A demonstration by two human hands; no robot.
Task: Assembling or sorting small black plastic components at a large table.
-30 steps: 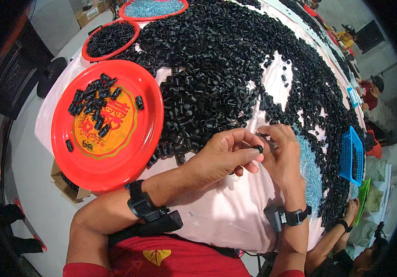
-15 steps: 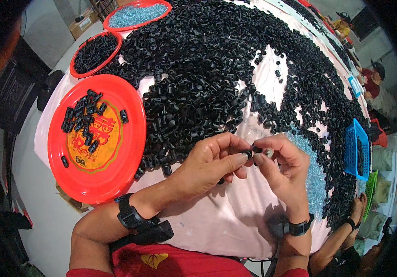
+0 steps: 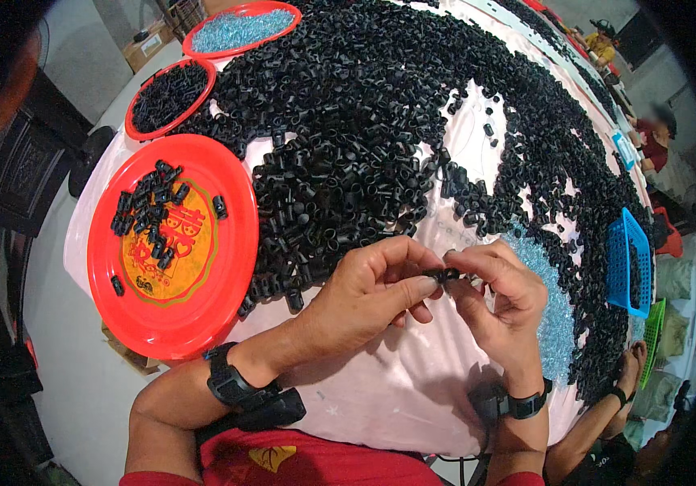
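My left hand (image 3: 368,292) and my right hand (image 3: 498,300) meet above the pink table cover (image 3: 380,389), pinching a small black tube-shaped piece (image 3: 447,275) between their fingertips. Just beyond my hands spreads a huge heap of the same black pieces (image 3: 380,105) across the table. To my left sits a red round tray (image 3: 171,243) with a yellow centre, carrying several black pieces. A patch of pale blue beads (image 3: 549,300) lies beside my right hand.
Two smaller red trays stand at the far left, one with black pieces (image 3: 168,95), one with blue beads (image 3: 238,28). A blue basket (image 3: 630,261) and a green basket (image 3: 652,340) sit at the right edge. Another person's forearm (image 3: 607,413) reaches in at lower right.
My view has shifted so the trays and heap sit slightly differently. Both hands stay together on the small black piece, fingers working it; nothing was put down.
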